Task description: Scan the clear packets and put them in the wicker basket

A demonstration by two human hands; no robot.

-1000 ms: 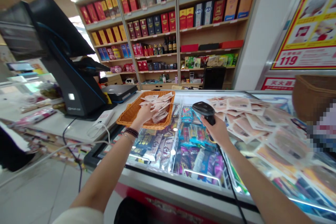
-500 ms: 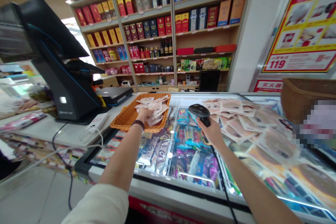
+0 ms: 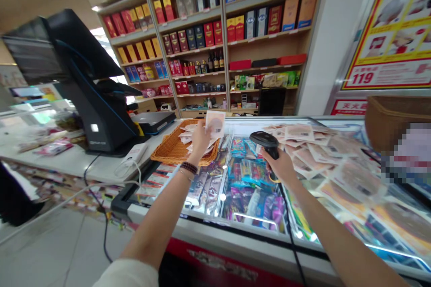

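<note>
My left hand [image 3: 201, 140] pinches a small clear food packet [image 3: 215, 123], raised over an orange wicker basket [image 3: 164, 149]. More packets of the same kind lie in that basket, partly hidden behind the hand. In my right hand [image 3: 279, 164] is a black barcode scanner [image 3: 265, 140], fingers wrapped round its handle, its head pointing left toward the packet. The scanner's cable [image 3: 290, 233] drops down past the freezer front. A spread pile of flat clear packets [image 3: 311, 150] lies to the right of the scanner on the glass top.
Beneath is a glass-topped chest freezer [image 3: 202, 226] with bagged ice treats inside. A cash register [image 3: 101, 112] and a black scale [image 3: 153, 121] stand on the counter at left. A brown basket [image 3: 393, 119] sits at far right; shelves of boxes [image 3: 191, 38] line the back.
My left hand has lifted a packet up out of the basket and turned it upright. The scanner stays in my right hand, held over the freezer. The view has shifted slightly.
</note>
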